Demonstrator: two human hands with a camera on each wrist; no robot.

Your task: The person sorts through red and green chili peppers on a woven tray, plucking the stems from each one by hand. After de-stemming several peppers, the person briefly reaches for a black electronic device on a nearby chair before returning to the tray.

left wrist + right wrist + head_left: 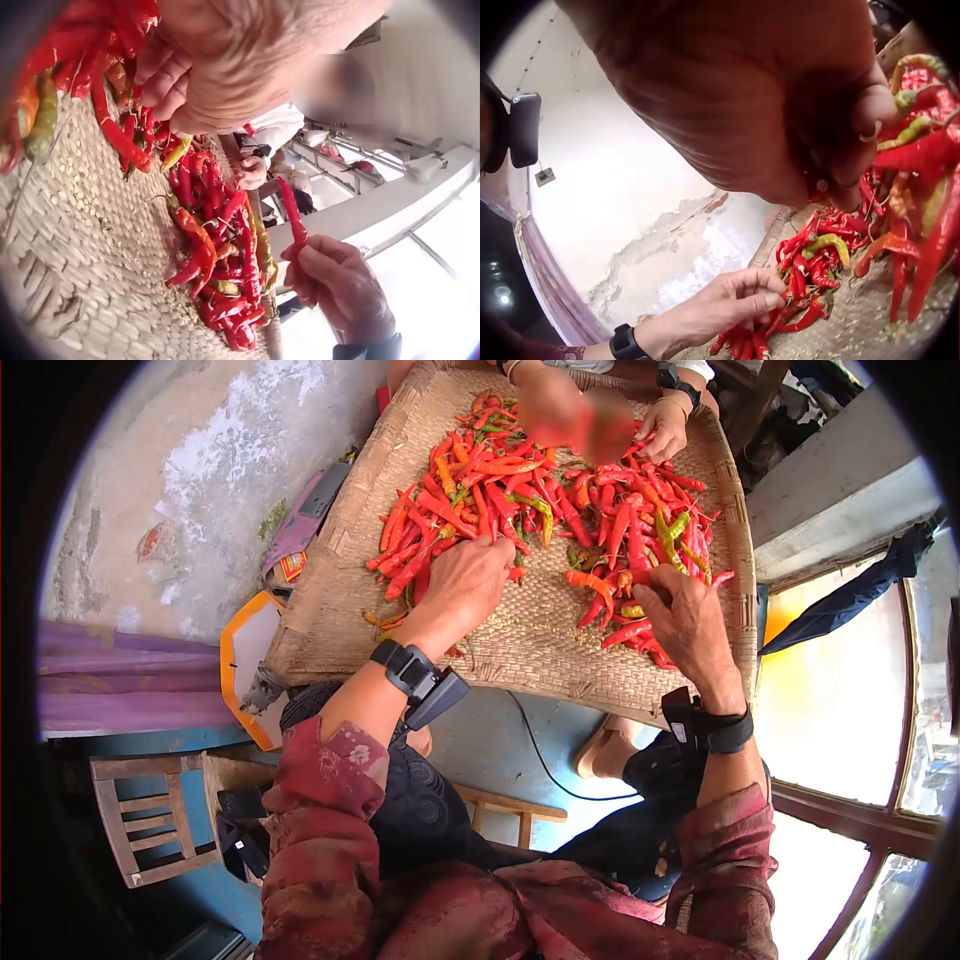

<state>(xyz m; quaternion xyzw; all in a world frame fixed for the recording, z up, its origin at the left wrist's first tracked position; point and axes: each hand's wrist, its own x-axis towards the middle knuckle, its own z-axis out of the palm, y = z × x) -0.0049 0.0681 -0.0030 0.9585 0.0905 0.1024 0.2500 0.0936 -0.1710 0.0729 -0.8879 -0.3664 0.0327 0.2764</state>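
Note:
A wide woven bamboo tray (pixel 545 615) bears two heaps of mostly red chili peppers, with some orange and green ones among them. My left hand (pixel 468 585) is at the near edge of the left heap (pixel 440 510). In the right wrist view, the left thumb and fingers (pixel 769 301) pinch at a red chili pepper there, partly hidden by the hand. By the right heap (pixel 610 500), my right hand (pixel 690 620) grips one red chili pepper (pixel 293 210), which sticks up from its fingers in the left wrist view.
Across the tray, another person's hands (pixel 665 430) reach into the peppers; part of that view is blurred. A wooden chair (pixel 155 820) stands at lower left. The wall is on the left, with a window (pixel 840 690) on the right. Pale seeds lie scattered on the weave.

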